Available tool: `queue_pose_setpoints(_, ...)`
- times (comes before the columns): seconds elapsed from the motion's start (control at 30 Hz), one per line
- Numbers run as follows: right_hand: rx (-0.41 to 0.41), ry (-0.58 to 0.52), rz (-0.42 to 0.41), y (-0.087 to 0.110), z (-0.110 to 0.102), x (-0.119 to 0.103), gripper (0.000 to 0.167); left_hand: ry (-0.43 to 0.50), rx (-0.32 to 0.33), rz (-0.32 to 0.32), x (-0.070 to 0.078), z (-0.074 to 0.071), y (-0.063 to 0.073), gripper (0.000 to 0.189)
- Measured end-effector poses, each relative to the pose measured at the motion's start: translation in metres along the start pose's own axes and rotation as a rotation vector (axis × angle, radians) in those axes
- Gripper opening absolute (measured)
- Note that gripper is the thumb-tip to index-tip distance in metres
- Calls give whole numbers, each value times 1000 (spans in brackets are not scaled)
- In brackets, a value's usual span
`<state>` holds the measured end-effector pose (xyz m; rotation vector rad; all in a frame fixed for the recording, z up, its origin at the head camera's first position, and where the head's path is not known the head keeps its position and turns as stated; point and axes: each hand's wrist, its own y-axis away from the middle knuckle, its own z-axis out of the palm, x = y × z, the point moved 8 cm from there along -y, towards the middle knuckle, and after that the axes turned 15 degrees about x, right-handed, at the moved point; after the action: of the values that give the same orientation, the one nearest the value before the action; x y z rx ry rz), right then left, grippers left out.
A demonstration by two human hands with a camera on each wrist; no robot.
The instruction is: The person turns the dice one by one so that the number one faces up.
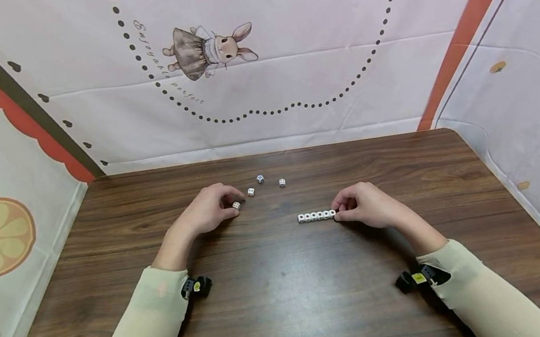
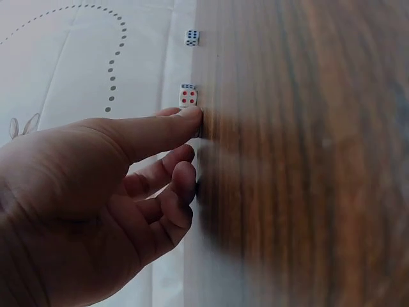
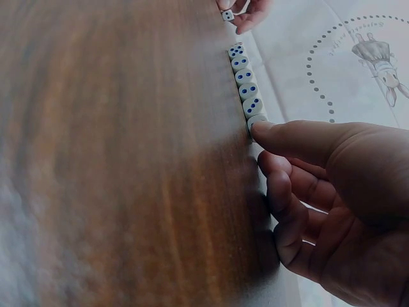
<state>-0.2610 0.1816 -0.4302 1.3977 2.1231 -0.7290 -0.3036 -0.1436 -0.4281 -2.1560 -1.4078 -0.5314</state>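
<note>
Near the middle of the brown wooden table [image 1: 290,315], I see a straight row of six dice [image 1: 313,216] set side by side and touching, each with a single spot facing up in my head view. At the right end of that row, the right hand [image 1: 370,204] has its fingers curled in, thumb and fingertips narrowed on the end die [image 1: 333,214]; my right-wrist view puts the thumb across that die and shows blue spots on the sides of the others. Well apart, to the left, the left hand [image 1: 210,208] pinches one white die [image 1: 236,205] between thumb and index finger, the remaining fingers bent loosely. I cannot tell whether this die touches the wood, since the thumb covers most of it from the left wrist. Three loose dice stand beyond: a near one [image 1: 251,192] just past the left fingertips, a far one [image 1: 260,179] behind it, and another [image 1: 282,183] over to the right. Pale green sleeves [image 1: 139,325] cover both forearms, and behind the table I have a white cloth [image 1: 301,20] printed with a rabbit [image 1: 209,50].
</note>
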Motion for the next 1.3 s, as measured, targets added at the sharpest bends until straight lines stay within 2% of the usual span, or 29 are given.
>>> queue_pose_setpoints(0.2,0,-1,-1,0,0,1,9,-1,0,-14,1,2,-1,16)
queue_pose_setpoints(0.5,2,5,-7,0,0,-1,9,25,34,-52,-2,-2,-2,8)
queue_pose_setpoints(0.77,8,4,-15,0,0,0,9,36,62,-32,-3,-4,-3,7)
queue_pose_setpoints(1.0,14,2,-14,0,-1,0,10,44,58,-57,-6,-4,-2,6)
queue_pose_setpoints(1.3,4,-3,-18,1,0,1,9,30,48,-58,-8,-2,-4,5)
